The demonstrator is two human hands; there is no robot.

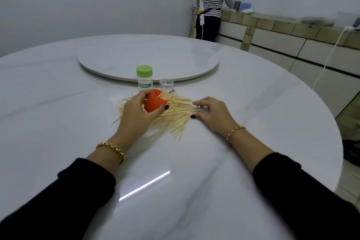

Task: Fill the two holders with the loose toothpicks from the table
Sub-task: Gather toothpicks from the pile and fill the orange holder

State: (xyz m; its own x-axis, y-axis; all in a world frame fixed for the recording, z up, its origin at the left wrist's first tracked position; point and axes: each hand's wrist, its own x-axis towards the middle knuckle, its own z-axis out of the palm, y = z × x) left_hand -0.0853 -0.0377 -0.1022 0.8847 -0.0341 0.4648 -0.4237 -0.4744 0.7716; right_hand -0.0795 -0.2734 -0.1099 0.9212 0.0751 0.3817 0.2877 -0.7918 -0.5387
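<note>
A heap of loose wooden toothpicks [175, 117] lies spread on the white marble table [58, 103]. My left hand [136, 115] grips an orange cap [153, 103] just above the heap's left part. My right hand [210, 112] rests on the heap's right edge, fingers bent down onto the toothpicks. Behind the heap stands a clear holder with a green lid [144, 79], labelled TOOTHPICK. Right of it stands a second clear holder [166, 83], open at the top.
A round white turntable [148, 54] sits in the table's middle behind the holders. A person in a striped top [212, 2] stands at a counter [292, 25] at the back right. A white cable [329, 54] hangs from the counter.
</note>
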